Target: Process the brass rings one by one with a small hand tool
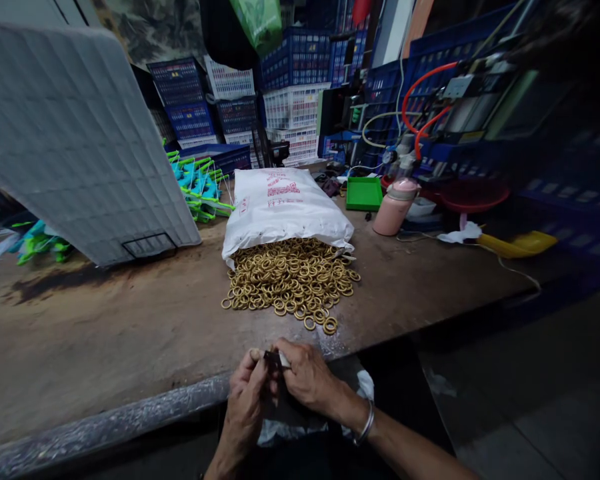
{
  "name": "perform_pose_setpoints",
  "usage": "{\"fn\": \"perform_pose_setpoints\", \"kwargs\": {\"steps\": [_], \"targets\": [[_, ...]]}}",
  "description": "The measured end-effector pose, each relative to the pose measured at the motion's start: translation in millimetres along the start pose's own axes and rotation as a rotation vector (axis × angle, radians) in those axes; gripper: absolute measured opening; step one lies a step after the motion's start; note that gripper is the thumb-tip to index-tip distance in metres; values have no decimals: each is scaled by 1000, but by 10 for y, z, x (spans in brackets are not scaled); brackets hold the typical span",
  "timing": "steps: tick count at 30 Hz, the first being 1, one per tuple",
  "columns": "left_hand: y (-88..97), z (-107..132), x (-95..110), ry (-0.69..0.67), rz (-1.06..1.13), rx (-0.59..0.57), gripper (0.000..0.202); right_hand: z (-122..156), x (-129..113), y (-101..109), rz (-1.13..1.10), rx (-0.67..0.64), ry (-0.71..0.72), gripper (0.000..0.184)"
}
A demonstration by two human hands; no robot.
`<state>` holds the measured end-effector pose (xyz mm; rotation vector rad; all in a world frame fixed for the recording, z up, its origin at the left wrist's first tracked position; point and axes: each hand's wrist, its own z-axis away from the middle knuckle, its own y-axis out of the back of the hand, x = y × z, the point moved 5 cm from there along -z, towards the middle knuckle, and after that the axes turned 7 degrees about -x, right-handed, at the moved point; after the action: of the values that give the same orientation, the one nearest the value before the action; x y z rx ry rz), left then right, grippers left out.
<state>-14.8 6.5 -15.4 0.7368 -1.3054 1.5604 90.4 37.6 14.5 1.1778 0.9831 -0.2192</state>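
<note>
At the table's front edge my left hand [247,393] and my right hand [307,377] meet, fingertips almost touching. A small dark piece [272,359] sits between them, pinched by the thumb and fingers of my left hand; its kind is too small to tell. My right hand is closed against its other side, where something pale [284,361] shows by the thumb; whatever those fingers grip is hidden. Just beyond lies a heap of brass-coloured rings [290,277], spilling from the mouth of a white printed sack [290,200]. A few rings lie loose nearest my hands.
On the left a large grey padded board [80,147] stands tilted on the table [130,333]. Behind it are green and blue plastic pieces [200,183]. To the right are a pink bottle [396,208], a green tray [364,193] and a yellow scoop-like item [520,245]. Stacked crates [295,107] fill the back.
</note>
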Motion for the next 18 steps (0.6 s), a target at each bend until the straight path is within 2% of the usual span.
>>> {"fn": "perform_pose_setpoints", "kwargs": {"steps": [4,13,18], "targets": [[47,5,2,-32,-112,-5,28,6,-51,4,141,-37,0,28],[46,9,40,-93,-258,-8,27,6,-67,18,210,-33,-8,24],[22,77,123,-147,-334,-41,28,20,-20,-31,237,-135,-26,26]]}}
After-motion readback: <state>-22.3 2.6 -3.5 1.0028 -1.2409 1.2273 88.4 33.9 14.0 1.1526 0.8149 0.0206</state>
